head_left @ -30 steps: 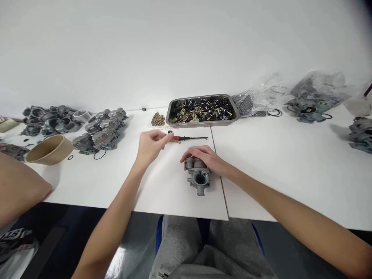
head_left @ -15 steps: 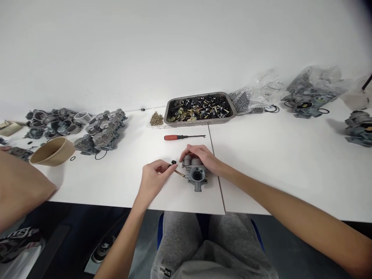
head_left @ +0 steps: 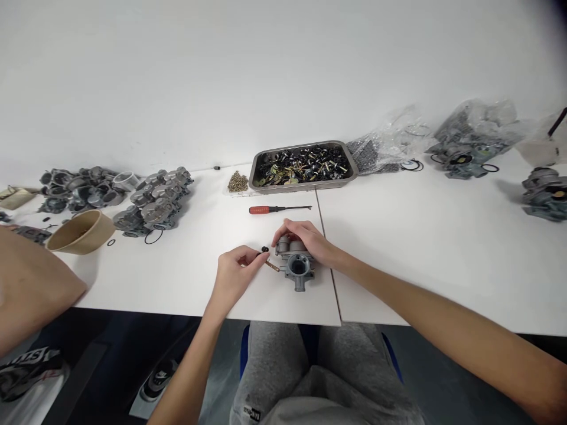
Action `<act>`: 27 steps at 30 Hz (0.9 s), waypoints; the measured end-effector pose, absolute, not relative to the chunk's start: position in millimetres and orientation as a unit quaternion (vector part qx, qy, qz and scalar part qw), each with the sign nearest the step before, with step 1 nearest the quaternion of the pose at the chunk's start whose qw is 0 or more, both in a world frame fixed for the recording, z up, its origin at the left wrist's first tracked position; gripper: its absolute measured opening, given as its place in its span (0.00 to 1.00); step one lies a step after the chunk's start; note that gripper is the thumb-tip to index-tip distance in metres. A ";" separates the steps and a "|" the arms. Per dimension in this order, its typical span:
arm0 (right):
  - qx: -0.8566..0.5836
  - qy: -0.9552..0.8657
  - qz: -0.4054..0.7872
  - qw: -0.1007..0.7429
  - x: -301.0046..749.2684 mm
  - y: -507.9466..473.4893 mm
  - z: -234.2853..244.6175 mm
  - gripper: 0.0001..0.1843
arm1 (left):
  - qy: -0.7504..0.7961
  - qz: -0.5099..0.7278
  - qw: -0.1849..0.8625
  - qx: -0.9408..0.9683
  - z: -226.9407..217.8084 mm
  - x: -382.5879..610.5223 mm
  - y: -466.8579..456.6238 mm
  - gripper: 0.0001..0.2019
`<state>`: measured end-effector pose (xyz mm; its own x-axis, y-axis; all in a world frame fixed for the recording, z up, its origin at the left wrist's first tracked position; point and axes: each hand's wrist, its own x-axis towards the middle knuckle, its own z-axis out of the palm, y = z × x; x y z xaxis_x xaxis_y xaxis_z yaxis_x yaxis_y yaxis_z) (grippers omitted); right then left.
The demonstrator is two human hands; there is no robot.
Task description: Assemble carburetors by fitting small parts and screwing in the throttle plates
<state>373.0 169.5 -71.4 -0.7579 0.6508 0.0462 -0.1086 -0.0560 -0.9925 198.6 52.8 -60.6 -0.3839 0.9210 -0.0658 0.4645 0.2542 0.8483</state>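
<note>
A grey metal carburetor (head_left: 300, 265) stands on the white table in front of me, its round bore facing me. My right hand (head_left: 305, 239) is wrapped over its top and back from the right, gripping it. Between the thumb and fingers of my left hand (head_left: 241, 268) is a small part with a black knob (head_left: 264, 249) and a thin brass stem (head_left: 273, 266). The stem points at the carburetor's left side, and its tip is at or very near the body; contact is too small to tell. Behind the carburetor lies a red-handled screwdriver (head_left: 266, 209).
A metal tray (head_left: 305, 188) of small black and brass parts stands at the back, beside a pile of brass pieces (head_left: 238, 182). More carburetors (head_left: 162, 200), a tan bowl (head_left: 101, 233) and another person's arm (head_left: 35, 277) are at left. Bagged carburetors (head_left: 469, 141) lie at right.
Both hands keep nearly the same pose. The view has shifted very slightly, and the brass stem stays pointed at the carburetor's side.
</note>
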 end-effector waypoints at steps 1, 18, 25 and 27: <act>-0.216 -0.631 0.693 0.274 372.9 169.6 -71.3 0.31 | 0.737 0.389 0.293 0.469 -61.1 198.9 52.6 0.19; -0.272 -0.606 0.673 0.326 371.4 156.7 -66.7 0.30 | 0.753 0.429 0.204 0.455 -50.7 243.0 31.4 0.18; -0.263 -0.600 0.683 0.324 370.1 157.1 -66.7 0.29 | 0.731 0.414 0.177 0.513 -51.8 269.6 16.6 0.17; -0.261 -0.601 0.684 0.320 369.4 157.4 -67.2 0.28 | 0.735 0.392 0.159 0.530 -50.0 269.3 16.6 0.17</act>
